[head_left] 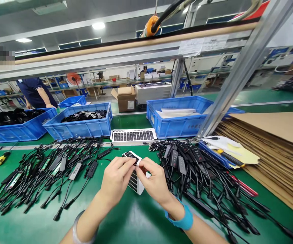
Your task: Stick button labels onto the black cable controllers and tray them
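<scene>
- Head view: I had the left hand (117, 179) and right hand (156, 184) curled nearly closed, both pinching a white-backed strip of black labels (134, 183) just above the green bench mat (133, 220), near me.
- A tangled pile of black cables with inline controllers (42, 173) lay left, another (202, 176) right.
- Farther off, a flat black-and-white label sheet (133, 136) lay before blue plastic crates (79, 123).

Label sheet (134, 181): glossy black on white paper. Cables (182, 165) matt black plastic, crate (77, 127) smooth blue plastic, bench mat (133, 227) glossy green. Cardboard (275, 128) matt brown, frame (243, 76) alu.
</scene>
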`<act>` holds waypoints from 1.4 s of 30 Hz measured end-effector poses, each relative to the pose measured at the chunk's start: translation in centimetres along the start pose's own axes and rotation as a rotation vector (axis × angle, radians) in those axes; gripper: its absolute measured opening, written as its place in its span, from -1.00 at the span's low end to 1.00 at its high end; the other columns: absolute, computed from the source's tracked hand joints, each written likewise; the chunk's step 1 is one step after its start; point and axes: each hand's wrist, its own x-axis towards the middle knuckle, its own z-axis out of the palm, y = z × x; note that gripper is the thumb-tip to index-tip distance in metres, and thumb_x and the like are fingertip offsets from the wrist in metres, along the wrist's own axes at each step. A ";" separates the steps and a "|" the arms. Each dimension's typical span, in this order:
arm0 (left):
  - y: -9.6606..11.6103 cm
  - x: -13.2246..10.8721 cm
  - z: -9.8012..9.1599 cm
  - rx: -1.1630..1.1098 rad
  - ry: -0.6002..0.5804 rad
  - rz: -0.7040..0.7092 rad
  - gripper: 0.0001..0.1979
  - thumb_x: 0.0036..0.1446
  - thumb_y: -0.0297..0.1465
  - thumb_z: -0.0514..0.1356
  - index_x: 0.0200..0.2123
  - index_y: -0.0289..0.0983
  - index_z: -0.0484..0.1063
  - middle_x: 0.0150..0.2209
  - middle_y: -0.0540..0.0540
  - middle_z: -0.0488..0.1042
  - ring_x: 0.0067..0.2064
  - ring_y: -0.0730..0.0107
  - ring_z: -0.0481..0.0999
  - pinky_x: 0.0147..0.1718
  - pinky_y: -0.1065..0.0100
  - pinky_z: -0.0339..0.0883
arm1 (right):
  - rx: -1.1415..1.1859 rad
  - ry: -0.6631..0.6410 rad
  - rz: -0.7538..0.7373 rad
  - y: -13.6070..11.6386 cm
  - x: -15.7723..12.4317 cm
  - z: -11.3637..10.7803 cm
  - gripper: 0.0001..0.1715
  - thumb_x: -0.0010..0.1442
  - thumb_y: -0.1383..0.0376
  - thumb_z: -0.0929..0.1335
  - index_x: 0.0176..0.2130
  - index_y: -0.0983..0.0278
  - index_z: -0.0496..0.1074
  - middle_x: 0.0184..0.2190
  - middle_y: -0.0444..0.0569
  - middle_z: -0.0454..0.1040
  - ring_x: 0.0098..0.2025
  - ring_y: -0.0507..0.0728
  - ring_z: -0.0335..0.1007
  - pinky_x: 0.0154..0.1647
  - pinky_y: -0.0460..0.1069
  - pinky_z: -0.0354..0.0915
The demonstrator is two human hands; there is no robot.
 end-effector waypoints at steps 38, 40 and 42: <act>-3.1 -7.6 -0.2 -0.246 0.029 -0.048 -0.76 0.20 -0.54 0.20 -0.11 -0.19 0.54 -0.26 -0.07 0.66 -0.26 0.36 0.65 -0.23 0.43 0.55 | 0.432 -0.164 0.541 4.9 0.5 2.8 -0.60 0.06 0.00 0.43 -0.39 0.31 0.50 -0.57 -0.16 0.34 -0.57 -0.01 0.16 -0.57 -0.09 0.15; -2.9 -7.8 0.1 -0.236 -0.008 0.017 -0.74 0.23 -0.54 0.17 -0.04 -0.21 0.50 -0.24 -0.11 0.65 -0.23 0.35 0.65 -0.21 0.40 0.56 | 0.411 -0.199 0.507 4.6 0.5 2.8 -0.60 0.06 -0.01 0.44 -0.44 0.29 0.47 -0.58 -0.16 0.33 -0.55 0.00 0.14 -0.57 -0.09 0.13; -2.9 -8.0 0.2 -0.214 -0.036 0.061 -0.72 0.25 -0.53 0.14 0.00 -0.23 0.46 -0.23 -0.13 0.64 -0.20 0.33 0.64 -0.20 0.37 0.56 | 0.396 -0.186 0.501 4.7 0.4 2.6 -0.59 0.02 -0.01 0.46 -0.43 0.29 0.46 -0.54 -0.13 0.36 -0.54 0.01 0.16 -0.57 -0.09 0.12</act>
